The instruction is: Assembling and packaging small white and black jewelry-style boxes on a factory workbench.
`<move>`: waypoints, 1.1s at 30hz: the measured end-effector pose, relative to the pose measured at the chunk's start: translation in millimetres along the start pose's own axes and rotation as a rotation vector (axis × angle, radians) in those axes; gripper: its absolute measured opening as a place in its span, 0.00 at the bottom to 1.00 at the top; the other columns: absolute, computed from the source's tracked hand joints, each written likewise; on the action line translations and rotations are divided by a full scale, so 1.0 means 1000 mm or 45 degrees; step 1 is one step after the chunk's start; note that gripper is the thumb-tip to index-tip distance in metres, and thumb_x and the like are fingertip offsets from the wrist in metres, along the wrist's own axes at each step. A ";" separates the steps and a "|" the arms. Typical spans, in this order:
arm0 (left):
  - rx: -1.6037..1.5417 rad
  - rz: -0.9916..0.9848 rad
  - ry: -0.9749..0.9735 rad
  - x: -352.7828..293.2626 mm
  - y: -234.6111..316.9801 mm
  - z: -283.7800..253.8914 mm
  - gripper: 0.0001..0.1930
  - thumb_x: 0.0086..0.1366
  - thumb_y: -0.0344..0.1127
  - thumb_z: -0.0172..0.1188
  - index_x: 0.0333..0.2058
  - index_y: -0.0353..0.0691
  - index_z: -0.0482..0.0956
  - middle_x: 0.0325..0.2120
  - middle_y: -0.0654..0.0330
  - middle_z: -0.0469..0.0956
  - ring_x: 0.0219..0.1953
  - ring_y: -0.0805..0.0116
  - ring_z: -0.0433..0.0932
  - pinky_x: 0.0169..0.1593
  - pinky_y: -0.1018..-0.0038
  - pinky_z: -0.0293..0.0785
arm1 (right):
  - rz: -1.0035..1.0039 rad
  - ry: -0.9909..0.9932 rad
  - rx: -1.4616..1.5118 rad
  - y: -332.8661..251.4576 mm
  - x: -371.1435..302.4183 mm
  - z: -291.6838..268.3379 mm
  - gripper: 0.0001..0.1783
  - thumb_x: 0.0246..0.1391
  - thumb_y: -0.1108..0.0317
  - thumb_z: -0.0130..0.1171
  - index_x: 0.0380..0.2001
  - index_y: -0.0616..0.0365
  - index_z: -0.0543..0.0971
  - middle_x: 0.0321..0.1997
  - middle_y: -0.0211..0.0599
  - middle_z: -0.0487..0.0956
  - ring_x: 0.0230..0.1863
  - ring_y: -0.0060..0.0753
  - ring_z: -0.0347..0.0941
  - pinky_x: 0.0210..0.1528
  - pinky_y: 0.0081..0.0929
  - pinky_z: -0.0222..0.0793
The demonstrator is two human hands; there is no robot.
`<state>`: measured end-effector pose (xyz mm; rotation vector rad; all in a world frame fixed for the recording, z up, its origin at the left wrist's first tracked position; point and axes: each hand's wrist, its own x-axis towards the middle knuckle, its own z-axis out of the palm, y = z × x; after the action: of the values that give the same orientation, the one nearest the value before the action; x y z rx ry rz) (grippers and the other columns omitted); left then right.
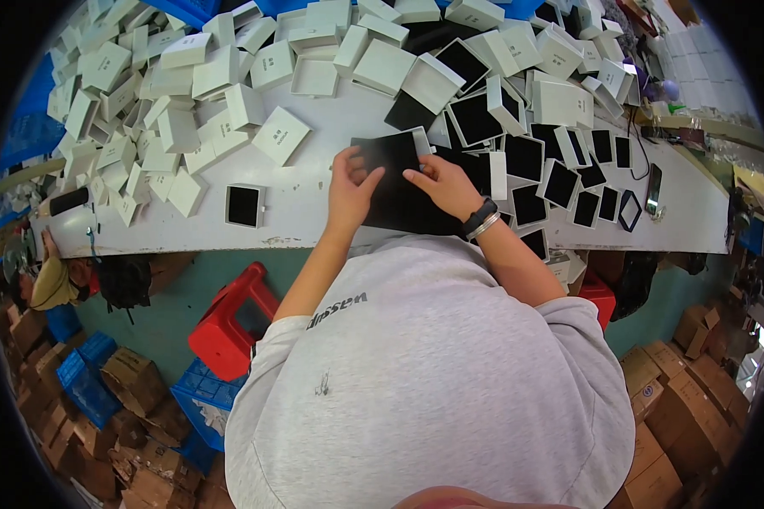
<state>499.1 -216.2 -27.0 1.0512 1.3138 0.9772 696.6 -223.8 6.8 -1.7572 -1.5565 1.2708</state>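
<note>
Between my hands is a thin black sheet [388, 157], tilted up at the table's front edge. My left hand [351, 188] is closed on its left side, the thumb in front and the fingertips partly hidden behind. My right hand [446, 187], wearing a dark band and a silver bracelet, is closed at its right edge. A narrow white box part [421, 141] shows just behind the sheet, and I cannot tell whether a hand touches it. More black material [407, 212] lies below, close against my body.
White cardboard boxes [216, 72] pile up across the left and back. Black-lined box trays [522, 159] crowd the right, and one tray [244, 206] lies alone at left. A phone [654, 188] rests far right. Below stand a red stool [229, 327] and blue crates [204, 399].
</note>
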 end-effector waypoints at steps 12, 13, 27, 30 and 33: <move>0.951 0.488 -0.337 0.016 0.026 0.022 0.54 0.37 0.40 0.76 0.62 0.37 0.53 0.59 0.48 0.57 0.60 0.48 0.60 0.61 0.63 0.61 | -0.027 0.005 -0.630 0.005 0.036 -0.025 0.18 0.52 0.55 0.56 0.21 0.61 0.77 0.27 0.49 0.78 0.32 0.52 0.75 0.35 0.43 0.70; 0.930 0.485 -0.343 0.016 0.023 0.021 0.53 0.38 0.40 0.75 0.61 0.38 0.54 0.59 0.48 0.57 0.60 0.49 0.60 0.60 0.64 0.62 | -0.023 0.007 -0.628 0.005 0.036 -0.023 0.18 0.52 0.55 0.56 0.21 0.61 0.77 0.27 0.49 0.78 0.32 0.52 0.75 0.35 0.43 0.70; 0.820 0.435 -0.372 0.041 0.011 0.019 0.39 0.45 0.32 0.71 0.56 0.36 0.63 0.54 0.48 0.63 0.56 0.47 0.64 0.58 0.63 0.63 | -0.035 0.141 -0.097 0.033 0.022 -0.009 0.27 0.43 0.49 0.66 0.40 0.58 0.73 0.27 0.37 0.74 0.27 0.39 0.71 0.31 0.32 0.68; 0.876 0.454 -0.380 0.035 0.005 0.022 0.40 0.47 0.31 0.70 0.58 0.37 0.60 0.55 0.48 0.62 0.56 0.48 0.64 0.59 0.64 0.62 | 0.017 0.094 -0.115 0.041 0.021 -0.005 0.27 0.44 0.52 0.66 0.42 0.57 0.73 0.26 0.37 0.74 0.27 0.39 0.71 0.32 0.32 0.68; 0.696 0.281 -0.245 0.035 0.005 0.025 0.37 0.50 0.29 0.67 0.58 0.36 0.60 0.54 0.49 0.63 0.54 0.55 0.67 0.56 0.67 0.66 | 0.125 0.090 -0.239 0.036 0.027 0.000 0.24 0.44 0.54 0.65 0.40 0.59 0.74 0.32 0.42 0.76 0.31 0.45 0.73 0.36 0.35 0.69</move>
<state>525.2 -182.2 -32.0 1.6928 1.3551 0.6605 713.2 -207.3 -31.9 -1.9951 -1.6118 1.1244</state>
